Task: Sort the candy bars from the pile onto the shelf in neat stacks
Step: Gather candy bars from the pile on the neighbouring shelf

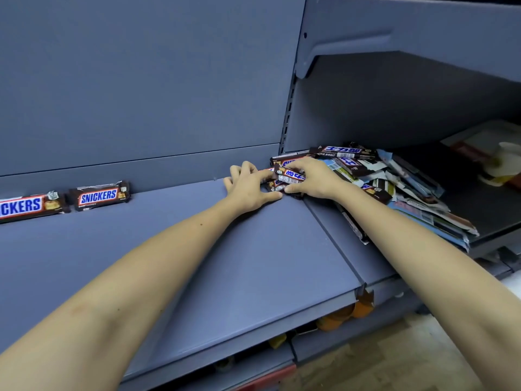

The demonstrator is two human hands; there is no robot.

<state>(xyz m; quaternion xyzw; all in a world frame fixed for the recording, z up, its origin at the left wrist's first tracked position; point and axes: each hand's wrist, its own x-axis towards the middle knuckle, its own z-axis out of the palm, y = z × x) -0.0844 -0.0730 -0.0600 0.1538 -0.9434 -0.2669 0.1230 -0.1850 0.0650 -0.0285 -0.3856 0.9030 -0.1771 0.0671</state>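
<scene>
Two hands are gripping one bundle of candy bars (289, 176) at the left edge of the pile (394, 187): left hand (248, 187) curling round its end, right hand (310, 179) clamping from above. Pick-up step, probably. Next is calling for a level carry left along the shelf (197, 249) toward the placed bars (98, 195).

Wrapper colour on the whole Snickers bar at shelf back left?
The Snickers bar is dark brown, with blue lettering on a white, red-edged panel. Head view.
</scene>
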